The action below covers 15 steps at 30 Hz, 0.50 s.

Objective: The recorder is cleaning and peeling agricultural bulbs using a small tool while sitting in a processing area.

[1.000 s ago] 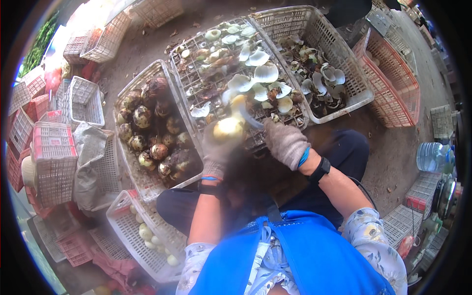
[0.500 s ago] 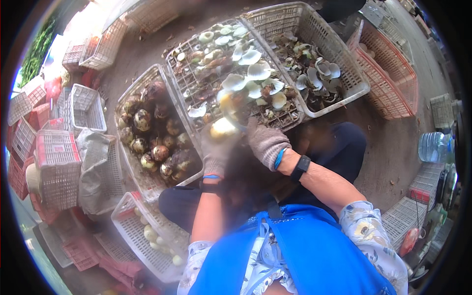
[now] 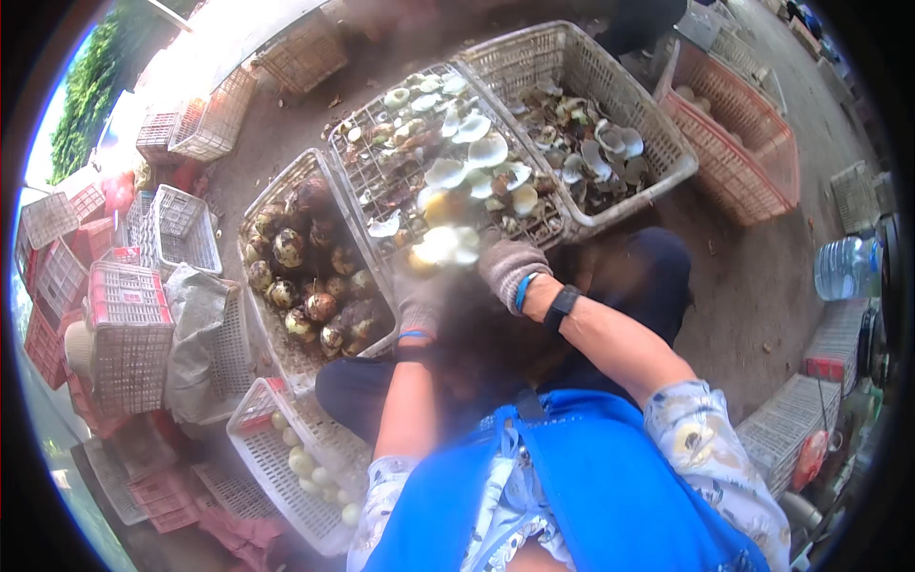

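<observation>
My gloved left hand [image 3: 417, 291] is closed around a pale, peeled-looking bulb [image 3: 444, 247], its outline smeared by a blur on the picture. My right hand [image 3: 508, 269], also in a knitted glove, is curled shut right beside the bulb; what its fingers hold is hidden. Just beyond both hands a crate turned grid side up [image 3: 381, 198] carries loose white curved peels [image 3: 487, 150] and brown scraps. To the left stands a crate [image 3: 250, 329] of brown-skinned, unpeeled bulbs [image 3: 288, 247].
At far right a deep pale crate [image 3: 658, 91] holds peelings [image 3: 610, 143]. A pink crate [image 3: 753, 143] stands beyond it. Near my left knee a white crate [image 3: 276, 486] contains smooth pale bulbs [image 3: 301, 463]. Stacked crates [image 3: 133, 353] line the left, a large water bottle [image 3: 846, 268] the right.
The view has shifted slightly. The bulb looks tilted, with a wider pale part turned toward my right hand. Both hands stay close together at the near edge of the grid crate.
</observation>
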Motion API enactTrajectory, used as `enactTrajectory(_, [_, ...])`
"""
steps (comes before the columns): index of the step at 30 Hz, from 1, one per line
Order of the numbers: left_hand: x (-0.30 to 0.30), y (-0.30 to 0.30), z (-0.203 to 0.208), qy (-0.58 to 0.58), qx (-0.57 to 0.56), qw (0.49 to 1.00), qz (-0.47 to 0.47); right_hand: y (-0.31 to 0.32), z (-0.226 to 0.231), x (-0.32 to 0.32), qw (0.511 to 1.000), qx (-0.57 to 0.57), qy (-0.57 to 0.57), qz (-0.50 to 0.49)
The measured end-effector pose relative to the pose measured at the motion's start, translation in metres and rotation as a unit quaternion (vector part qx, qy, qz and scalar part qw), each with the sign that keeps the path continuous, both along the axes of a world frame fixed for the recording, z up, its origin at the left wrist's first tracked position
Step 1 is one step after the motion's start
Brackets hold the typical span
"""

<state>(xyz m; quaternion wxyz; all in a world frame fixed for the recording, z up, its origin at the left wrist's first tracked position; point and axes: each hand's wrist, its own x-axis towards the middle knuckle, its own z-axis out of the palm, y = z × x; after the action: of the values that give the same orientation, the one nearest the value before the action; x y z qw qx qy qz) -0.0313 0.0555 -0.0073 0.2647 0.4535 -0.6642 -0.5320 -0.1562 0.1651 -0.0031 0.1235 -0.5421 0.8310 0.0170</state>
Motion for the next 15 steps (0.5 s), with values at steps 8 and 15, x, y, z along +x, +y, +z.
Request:
enactTrajectory(8, [0.026, -0.020, -0.031, 0.064, 0.067, 0.995, -0.033, 0.022, -0.004, -0.003, 0.985, -0.037, -0.139, -0.097])
enactTrajectory(15, [0.024, -0.020, -0.030, 0.096, 0.093, 0.990, -0.044, 0.006, 0.016, 0.005, 0.980, -0.147, -0.100, -0.095])
